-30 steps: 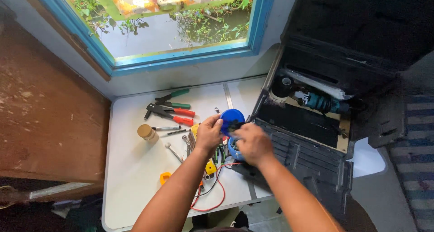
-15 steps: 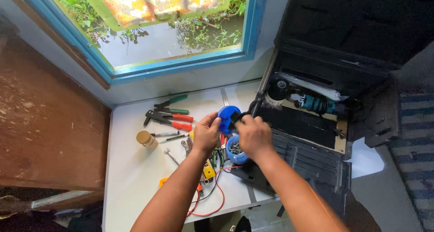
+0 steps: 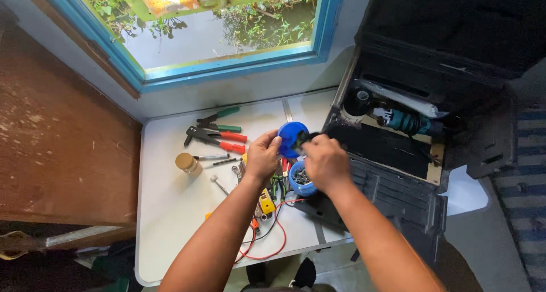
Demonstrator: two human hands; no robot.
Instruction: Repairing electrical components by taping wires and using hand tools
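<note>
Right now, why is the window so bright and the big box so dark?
In the head view, daylight through the window washes out its top edge and lights the white table, while the open black case stays in deep shadow, details lost; both hands look sharp.

Home workshop corner: hand tools on white table, open toolbox.

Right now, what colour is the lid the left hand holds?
Blue; the lid shows best in the head view.
</note>
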